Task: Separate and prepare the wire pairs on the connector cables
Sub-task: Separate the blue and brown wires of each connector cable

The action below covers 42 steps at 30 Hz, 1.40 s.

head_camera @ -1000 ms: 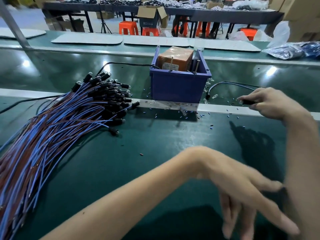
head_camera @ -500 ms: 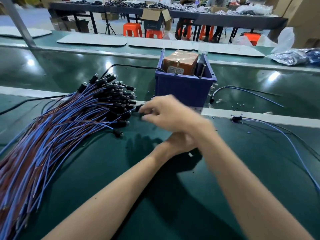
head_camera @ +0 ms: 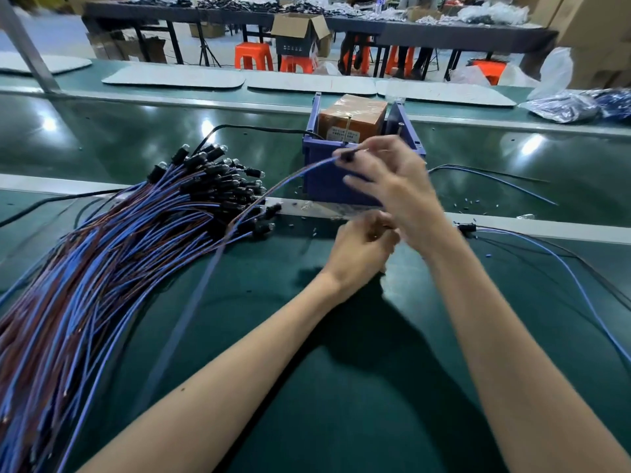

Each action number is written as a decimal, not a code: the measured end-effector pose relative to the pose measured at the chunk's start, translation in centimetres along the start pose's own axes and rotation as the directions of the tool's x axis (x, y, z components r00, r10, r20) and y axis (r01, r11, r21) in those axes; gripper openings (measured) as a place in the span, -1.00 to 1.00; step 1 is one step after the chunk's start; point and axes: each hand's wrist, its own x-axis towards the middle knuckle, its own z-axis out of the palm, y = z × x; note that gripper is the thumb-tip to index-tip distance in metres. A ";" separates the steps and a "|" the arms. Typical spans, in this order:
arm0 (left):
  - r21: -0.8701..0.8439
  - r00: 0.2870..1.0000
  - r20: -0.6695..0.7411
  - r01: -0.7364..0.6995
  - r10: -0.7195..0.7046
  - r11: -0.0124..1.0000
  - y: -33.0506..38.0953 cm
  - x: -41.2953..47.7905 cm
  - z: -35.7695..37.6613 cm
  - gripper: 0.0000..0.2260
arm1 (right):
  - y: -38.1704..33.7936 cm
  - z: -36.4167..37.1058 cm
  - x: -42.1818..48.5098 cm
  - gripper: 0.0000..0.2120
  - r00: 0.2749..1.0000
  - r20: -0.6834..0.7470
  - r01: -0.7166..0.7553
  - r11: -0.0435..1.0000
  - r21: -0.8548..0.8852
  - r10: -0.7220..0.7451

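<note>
A: So, where is the cable now?

B: One cable (head_camera: 296,173) is up in the air. The right hand (head_camera: 396,189) pinches its black plug (head_camera: 346,154) between the thumb and a fingertip, right in front of the blue bin (head_camera: 321,189).

A: Where does the wire go?

B: The blue wire slopes down to the left, over the edge of the big pile of cables (head_camera: 119,254). Its lower part is blurry.

A: And the left hand?

B: The left hand (head_camera: 362,249) sits lower, just under the right wrist and close to the green table (head_camera: 341,387). Its fingers are curled in. It is blurry, so I cannot tell if it holds anything.

A: What does the pile look like?

B: Lots of blue and brown wires lie spread out on the left side of the table. Their black plugs all bunch up at the end near the bin.

A: What is in the bin?

B: A brown box (head_camera: 353,114) with shiny wrap on it.

A: Is there more on the right?

B: Yes. A few loose cables (head_camera: 560,264) lie on the table there, well apart from the pile. Small bits (head_camera: 473,201) are sprinkled beside the bin.
</note>
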 end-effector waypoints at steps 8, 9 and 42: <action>-0.449 0.995 -0.006 0.085 -0.099 0.890 0.4 0.9 0.0 -0.54 | 0.5 -6.6 -0.3 -0.90 0.971 -0.219 0.003 0.909 0.416 0.096; -0.469 0.994 -0.031 0.082 -0.109 0.879 0.3 1.0 0.0 -0.56 | 0.5 -6.9 -0.3 -0.88 0.972 -0.210 -0.030 0.940 0.339 0.106; -0.253 0.979 -0.199 -0.082 0.031 0.964 -0.9 1.1 -0.1 -0.83 | 1.8 -5.0 -0.4 -0.88 0.961 -0.006 -0.275 0.957 -0.089 0.276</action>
